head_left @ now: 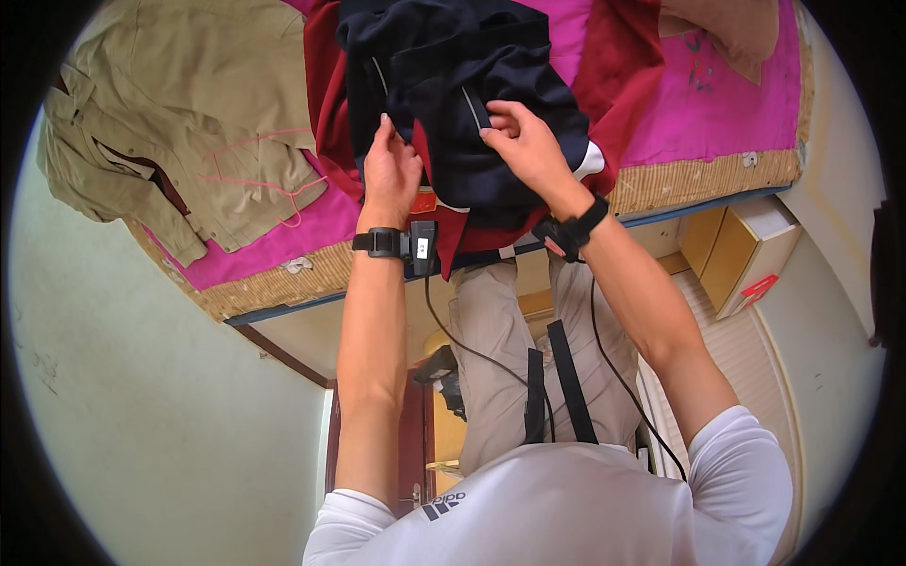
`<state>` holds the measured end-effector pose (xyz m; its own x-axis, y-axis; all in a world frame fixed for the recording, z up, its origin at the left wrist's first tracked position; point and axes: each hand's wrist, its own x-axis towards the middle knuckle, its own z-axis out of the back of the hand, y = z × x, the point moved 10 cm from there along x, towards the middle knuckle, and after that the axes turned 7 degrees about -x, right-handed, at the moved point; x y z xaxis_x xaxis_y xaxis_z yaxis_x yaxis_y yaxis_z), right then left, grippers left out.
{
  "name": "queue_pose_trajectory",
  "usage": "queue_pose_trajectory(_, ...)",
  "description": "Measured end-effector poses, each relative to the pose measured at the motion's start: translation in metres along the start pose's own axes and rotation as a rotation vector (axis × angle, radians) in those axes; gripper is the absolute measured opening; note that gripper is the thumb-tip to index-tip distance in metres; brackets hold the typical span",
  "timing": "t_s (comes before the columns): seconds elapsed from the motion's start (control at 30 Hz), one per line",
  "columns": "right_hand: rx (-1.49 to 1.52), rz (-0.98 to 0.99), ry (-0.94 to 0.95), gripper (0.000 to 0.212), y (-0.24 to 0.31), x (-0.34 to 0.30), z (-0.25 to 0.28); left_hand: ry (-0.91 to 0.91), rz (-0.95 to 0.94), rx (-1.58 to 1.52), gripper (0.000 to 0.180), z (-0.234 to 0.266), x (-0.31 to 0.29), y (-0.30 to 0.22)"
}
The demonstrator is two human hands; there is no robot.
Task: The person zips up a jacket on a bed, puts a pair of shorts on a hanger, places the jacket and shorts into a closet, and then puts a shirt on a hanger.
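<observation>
A navy garment (444,71) with two slits edged in white lies bunched on the bed before me. Red fabric (618,85) spreads out under and around it, with a white patch at the right; I cannot tell if both are one piece. My left hand (392,168) has thumb and forefinger closed on the navy cloth, below the left slit. At the right slit, my right hand (525,143) pinches its edge between thumb and fingers. Each wrist wears a black strap with a small device and a cable.
On the left lies a khaki jacket (179,104) with a pink wire hanger (269,184) on it. The bed has a magenta sheet (698,113) over a tan patterned mat (661,179). A brown cloth (731,33) is at the far right. Below it stands a wooden cabinet (741,250).
</observation>
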<state>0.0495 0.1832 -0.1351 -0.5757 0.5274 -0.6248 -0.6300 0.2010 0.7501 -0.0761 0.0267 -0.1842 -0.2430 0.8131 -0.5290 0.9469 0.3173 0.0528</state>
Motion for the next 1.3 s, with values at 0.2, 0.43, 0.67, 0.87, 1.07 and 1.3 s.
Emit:
queue_pose_trajectory(0.2, 0.205, 0.051, 0.301, 0.024, 0.013, 0.014, -0.007, -0.625, -0.84, 1.274, 0.02, -0.1, -0.053, -0.038)
queue_pose_trajectory(0.43, 0.162, 0.288, 0.396, 0.024, 0.053, 0.004, -0.027, -0.663, -0.321, 1.909, 0.025, -0.137, -0.044, 0.055)
queue_pose_trajectory(0.67, 0.491, 0.032, 0.728, 0.026, 0.053, -0.013, -0.043, -0.783, -0.342, 1.987, 0.021, -0.133, -0.048, 0.055)
queue_pose_trajectory(0.87, 0.898, -0.408, 0.576, 0.017, 0.013, -0.007, -0.042, -0.409, -0.483, 2.082, 0.013, -0.154, -0.036, 0.075)
queue_pose_trajectory(1.07, 0.668, -0.455, 0.391, 0.015, -0.016, 0.002, -0.042, -0.193, -0.374, 2.039, 0.019, -0.151, -0.036, 0.099)
queue_pose_trajectory(1.3, 1.211, -0.337, 0.33, 0.011, -0.017, 0.015, -0.021, -0.012, -0.322, 1.988, 0.022, -0.183, -0.017, 0.129)
